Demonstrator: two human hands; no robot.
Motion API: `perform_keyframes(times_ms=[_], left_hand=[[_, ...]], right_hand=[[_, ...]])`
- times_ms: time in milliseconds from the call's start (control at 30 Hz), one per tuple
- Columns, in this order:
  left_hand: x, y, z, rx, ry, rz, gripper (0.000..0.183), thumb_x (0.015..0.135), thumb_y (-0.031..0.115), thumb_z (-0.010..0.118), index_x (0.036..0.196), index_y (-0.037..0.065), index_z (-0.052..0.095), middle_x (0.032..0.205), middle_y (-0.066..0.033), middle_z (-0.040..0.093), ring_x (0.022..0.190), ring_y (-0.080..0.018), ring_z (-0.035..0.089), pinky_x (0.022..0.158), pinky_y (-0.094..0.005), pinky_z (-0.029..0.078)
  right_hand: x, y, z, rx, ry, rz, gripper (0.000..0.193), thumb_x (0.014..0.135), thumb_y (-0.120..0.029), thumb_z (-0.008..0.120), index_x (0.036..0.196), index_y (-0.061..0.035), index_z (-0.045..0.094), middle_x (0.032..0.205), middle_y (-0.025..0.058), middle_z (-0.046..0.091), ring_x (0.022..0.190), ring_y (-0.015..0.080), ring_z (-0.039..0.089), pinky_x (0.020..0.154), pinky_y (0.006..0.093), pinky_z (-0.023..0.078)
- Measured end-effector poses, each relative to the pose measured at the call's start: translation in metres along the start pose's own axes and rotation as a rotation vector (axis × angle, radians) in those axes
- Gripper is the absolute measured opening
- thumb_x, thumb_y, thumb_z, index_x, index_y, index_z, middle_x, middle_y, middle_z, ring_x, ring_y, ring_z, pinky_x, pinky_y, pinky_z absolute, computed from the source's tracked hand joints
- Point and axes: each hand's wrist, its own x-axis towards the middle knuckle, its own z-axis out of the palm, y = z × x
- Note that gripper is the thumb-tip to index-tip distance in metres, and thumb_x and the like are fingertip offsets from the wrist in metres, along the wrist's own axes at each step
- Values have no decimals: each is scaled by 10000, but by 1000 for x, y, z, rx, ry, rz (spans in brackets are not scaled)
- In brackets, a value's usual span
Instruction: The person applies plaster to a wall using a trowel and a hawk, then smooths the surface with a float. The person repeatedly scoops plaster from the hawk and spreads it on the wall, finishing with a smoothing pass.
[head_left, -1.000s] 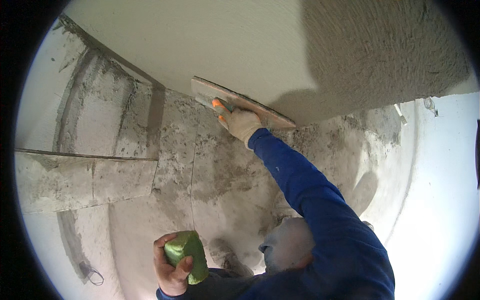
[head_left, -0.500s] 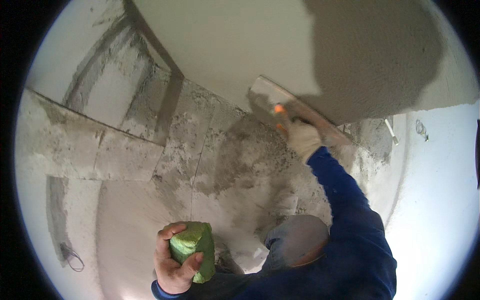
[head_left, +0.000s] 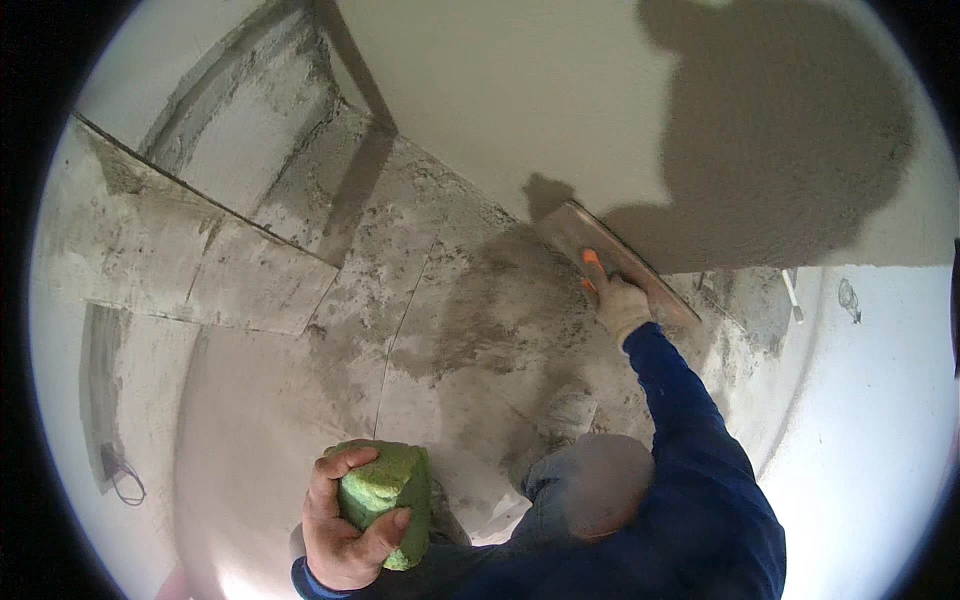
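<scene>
My bare left hand [head_left: 345, 530] is wrapped round a green sponge block [head_left: 385, 500] low in the picture, with thumb and fingers pressed into its sides. On the right, my right hand [head_left: 622, 305] wears a pale work glove and grips the orange handle of a plastering float [head_left: 665, 300]. The float's long rectangular plate slants along the lower edge of the plastered wall [head_left: 500, 80]. Whether it touches the wall, I cannot tell. A dark shadow falls across the wall above the float.
The stained grey floor [head_left: 440, 290] carries dried splashes. At the left, a ledge [head_left: 200, 250] runs below a rough recess [head_left: 250, 130]. Coiled wires stick out at the left [head_left: 125, 480] and right [head_left: 850, 300]. A thin white brush-like stick [head_left: 792, 295] lies near the right wall.
The float and my right hand have moved down and slightly right in the picture, while the whole view has also tilted. My left hand still holds the sponge block in nearly the same place.
</scene>
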Motion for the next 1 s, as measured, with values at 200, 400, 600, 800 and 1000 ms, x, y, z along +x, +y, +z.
perform_keyframes(times_ms=[200, 400, 600, 800, 1000], left_hand=[[-1, 3, 0, -24, 50, -146, 575, 724, 190, 763, 1188, -12, 489, 1090, -136, 583, 987, -206, 563, 898, -337, 448], [4, -1, 11, 48, 49, -68, 637, 707, 230, 788, 1200, -1, 458, 1072, -146, 613, 951, -223, 605, 858, -342, 497], [22, -5, 36, 25, -23, -147, 675, 706, 236, 814, 1221, 5, 444, 1089, -163, 624, 981, -250, 610, 890, -360, 490], [46, -7, 41, 128, -50, -146, 579, 758, 182, 762, 1219, -4, 466, 1038, -114, 630, 927, -179, 601, 845, -300, 486], [46, -2, 39, 92, -105, -128, 555, 764, 142, 749, 1220, -1, 467, 1040, -112, 628, 933, -178, 599, 850, -308, 487]], right_hand=[[6, 0, 47, 32, 6, 9, 511, 971, -402, 436, 1452, -245, 364, 859, 146, 664, 698, 318, 671, 556, 452, 534], [53, -37, 15, 287, -214, 11, 413, 990, -374, 399, 1317, -156, 530, 955, 151, 679, 837, 310, 677, 704, 464, 534], [139, -108, -37, 584, -124, -130, 606, 1005, -393, 331, 1519, -124, 156, 1034, 187, 661, 834, 291, 682, 668, 440, 534], [131, -103, -30, 503, -230, -125, 593, 1011, -418, 335, 1532, -234, 121, 962, 127, 655, 784, 256, 667, 620, 380, 538], [37, -21, 46, 307, -230, -30, 483, 1002, -444, 346, 1432, -227, 362, 1116, 83, 666, 947, 244, 664, 770, 379, 524]])
